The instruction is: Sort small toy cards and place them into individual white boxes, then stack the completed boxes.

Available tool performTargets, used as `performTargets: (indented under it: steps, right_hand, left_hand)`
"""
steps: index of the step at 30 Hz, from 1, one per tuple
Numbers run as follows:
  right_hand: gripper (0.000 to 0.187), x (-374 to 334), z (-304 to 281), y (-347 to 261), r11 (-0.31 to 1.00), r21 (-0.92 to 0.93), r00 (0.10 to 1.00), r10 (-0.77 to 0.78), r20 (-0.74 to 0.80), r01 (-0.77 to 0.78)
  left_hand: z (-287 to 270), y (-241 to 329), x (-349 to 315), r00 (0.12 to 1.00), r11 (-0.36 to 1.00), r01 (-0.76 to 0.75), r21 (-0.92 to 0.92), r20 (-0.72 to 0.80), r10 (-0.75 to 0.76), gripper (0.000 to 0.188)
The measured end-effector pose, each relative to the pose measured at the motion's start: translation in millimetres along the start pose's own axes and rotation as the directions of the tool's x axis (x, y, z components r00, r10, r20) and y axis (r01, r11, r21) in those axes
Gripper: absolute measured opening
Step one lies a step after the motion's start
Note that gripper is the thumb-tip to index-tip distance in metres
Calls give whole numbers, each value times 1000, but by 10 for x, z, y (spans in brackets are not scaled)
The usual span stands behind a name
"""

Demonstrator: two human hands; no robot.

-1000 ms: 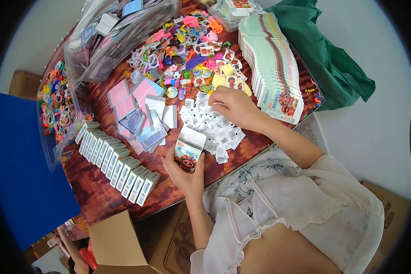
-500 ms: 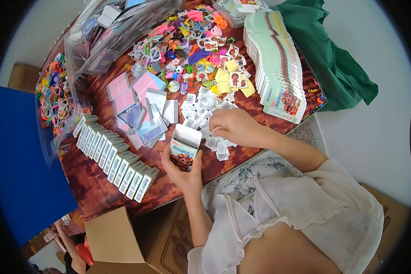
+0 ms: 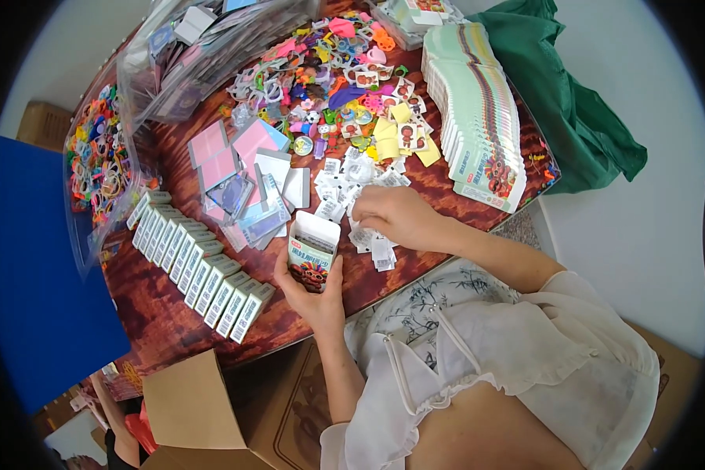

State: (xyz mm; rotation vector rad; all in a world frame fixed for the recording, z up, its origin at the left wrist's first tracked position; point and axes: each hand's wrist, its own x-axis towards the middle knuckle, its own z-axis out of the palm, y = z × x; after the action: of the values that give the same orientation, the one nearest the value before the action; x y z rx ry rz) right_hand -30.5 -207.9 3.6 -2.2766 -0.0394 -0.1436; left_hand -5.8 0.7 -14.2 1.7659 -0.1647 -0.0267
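Note:
A small light-green carton with its top flap raised stands upright in my left hand, thumb and fingers on its two sides. Through the open top I see some contents, too dark to name. To its right, my right hand is over a heap of small white printed packets, its fingertips pinched together. Whatever lies between those fingertips is hidden. Just beyond the carton are pink, blue and clear flat cards in a loose pile.
Closed cartons line up at left. Flat unfolded cartons fan out at right. Farther back lie colourful small toys, yellow paper pieces and clear bags. An open cardboard box sits below the table edge; another person's arm shows beyond.
My right hand has shifted slightly left over the white packets. The carton in my left hand has tipped slightly and moved a little left.

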Motion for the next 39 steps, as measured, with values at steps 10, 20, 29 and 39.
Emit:
performTargets:
  steps: [10, 20, 29, 39]
  right_hand:
    - [9, 7, -217, -35, 981, 130, 988, 148, -45, -142]
    - [8, 34, -333, 12, 997, -14, 979, 68, -190, -71]
    - [4, -11, -291, -53, 953, 302, 993, 63, -97, -31]
    - [9, -34, -444, 151, 503, 827, 901, 433, 9, -250]
  left_hand:
    - [4, 29, 4, 1000, 1000, 22, 12, 20, -22, 74]
    - [-24, 70, -21, 999, 999, 20, -42, 51, -18, 74]
    - [135, 349, 99, 800, 989, -12, -148, 591, 98, 79]
    - [150, 429, 69, 784, 995, -34, -93, 615, 85, 74]
